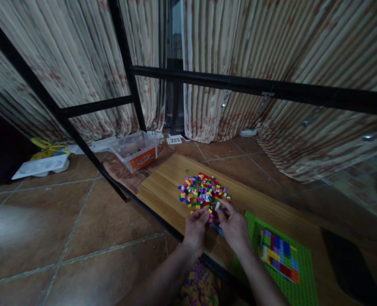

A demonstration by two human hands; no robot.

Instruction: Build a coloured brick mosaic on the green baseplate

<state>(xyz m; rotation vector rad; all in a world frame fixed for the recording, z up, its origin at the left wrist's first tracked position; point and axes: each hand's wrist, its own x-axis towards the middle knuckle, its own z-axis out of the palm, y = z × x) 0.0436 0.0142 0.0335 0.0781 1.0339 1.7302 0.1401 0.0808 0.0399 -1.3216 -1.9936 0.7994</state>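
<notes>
A heap of small multicoloured toy bricks (203, 191) lies on the wooden tabletop (163, 180). At the heap's near edge, my left hand (195, 227) is closed in a pinch; small pink and yellow bits show by its fingertips, but what it holds is unclear. Close beside it, my right hand (234, 227) pinches a white toy brick (217, 205) between thumb and fingers. Something blue (218, 229) lies below, between the hands, partly hidden. Right of my right hand is a green baseplate (305, 261) bearing a flat block of coloured bricks (279, 255).
A clear plastic bin (134, 151) with an orange label and some bricks inside stands on the floor beyond the table. Black metal bars (207, 77) cross the view before striped curtains (214, 38). A dark flat panel (347, 259) lies at right; a white tray (42, 165) sits far left.
</notes>
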